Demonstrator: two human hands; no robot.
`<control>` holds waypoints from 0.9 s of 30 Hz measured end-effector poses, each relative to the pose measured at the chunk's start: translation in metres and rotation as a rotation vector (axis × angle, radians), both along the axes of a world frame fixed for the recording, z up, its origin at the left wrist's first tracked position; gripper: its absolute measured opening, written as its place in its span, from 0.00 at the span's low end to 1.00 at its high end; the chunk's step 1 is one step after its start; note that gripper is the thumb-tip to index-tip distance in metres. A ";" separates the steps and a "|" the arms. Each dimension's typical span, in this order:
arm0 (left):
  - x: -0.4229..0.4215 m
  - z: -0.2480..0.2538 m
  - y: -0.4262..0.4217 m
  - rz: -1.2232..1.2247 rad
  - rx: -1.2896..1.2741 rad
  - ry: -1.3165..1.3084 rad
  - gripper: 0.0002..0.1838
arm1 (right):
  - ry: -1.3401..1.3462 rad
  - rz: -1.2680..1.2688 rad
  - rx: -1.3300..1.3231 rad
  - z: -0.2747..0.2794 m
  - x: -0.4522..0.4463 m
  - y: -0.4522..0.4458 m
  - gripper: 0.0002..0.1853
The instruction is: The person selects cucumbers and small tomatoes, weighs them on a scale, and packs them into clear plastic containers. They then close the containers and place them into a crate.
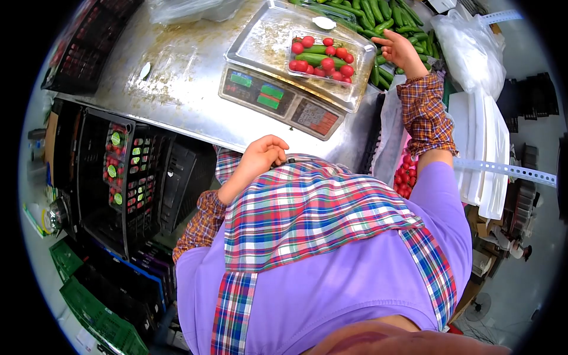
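My right hand (399,50) is held over the right edge of the weighing tray, fingers apart and holding nothing, beside a pile of cucumbers (387,15). A clear plastic box of cherry tomatoes and small cucumbers (322,58) lies on the metal tray (260,35) of a digital scale (283,102). Near my waist at the table's front edge is my left hand (265,152), its fingers curled loosely. Whether it holds something is hidden.
The metal table (165,65) carries a plastic bag (192,9). Black crates (136,171) with packed boxes stand at the left. More tomatoes (406,177) sit beside my right elbow. A white bag (470,50) hangs at the right.
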State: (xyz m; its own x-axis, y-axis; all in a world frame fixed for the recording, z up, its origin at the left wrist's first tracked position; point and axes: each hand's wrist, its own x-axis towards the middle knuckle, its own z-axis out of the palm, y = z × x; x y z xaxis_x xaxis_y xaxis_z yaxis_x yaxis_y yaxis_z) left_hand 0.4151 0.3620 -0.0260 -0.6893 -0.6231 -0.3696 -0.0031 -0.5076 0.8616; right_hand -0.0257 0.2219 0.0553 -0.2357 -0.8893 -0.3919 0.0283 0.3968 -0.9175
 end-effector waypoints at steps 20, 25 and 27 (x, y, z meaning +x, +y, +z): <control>-0.001 -0.006 -0.004 -0.019 0.011 -0.019 0.11 | 1.155 0.389 -0.340 0.020 0.078 0.020 0.10; -0.002 -0.004 -0.004 -0.019 0.007 0.009 0.11 | 1.252 0.443 -0.236 0.017 0.080 0.017 0.10; -0.003 -0.003 -0.003 -0.020 -0.003 -0.006 0.11 | 1.264 0.442 -0.227 0.023 0.091 0.017 0.10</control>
State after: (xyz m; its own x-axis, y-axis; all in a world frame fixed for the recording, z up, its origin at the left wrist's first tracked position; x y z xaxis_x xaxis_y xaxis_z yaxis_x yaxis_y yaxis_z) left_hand 0.4121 0.3586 -0.0294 -0.6997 -0.6102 -0.3716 -0.0183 -0.5046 0.8631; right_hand 0.0650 0.2387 0.0785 -0.0028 -0.9991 0.0418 -0.9636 -0.0085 -0.2673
